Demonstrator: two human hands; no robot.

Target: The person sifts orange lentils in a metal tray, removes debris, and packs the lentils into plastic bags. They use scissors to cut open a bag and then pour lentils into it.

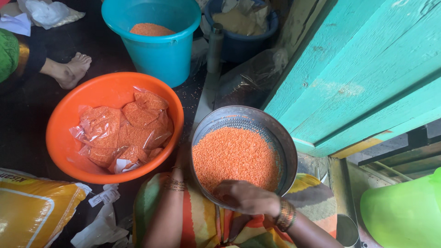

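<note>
head view: one round metal sieve [280, 138] full of orange lentils [235, 158] sits on the lap. right hand [245, 196] has its fingers curled over the near rim, gripping it. left hand [183, 158] is mostly hidden behind the sieve's left edge, can't tell its grip. one orange basin [69, 124] with several lentil bags [121, 133] sits just left, nearly touching. one teal bucket [161, 53] behind, green door [363, 69] crowding the right.
</note>
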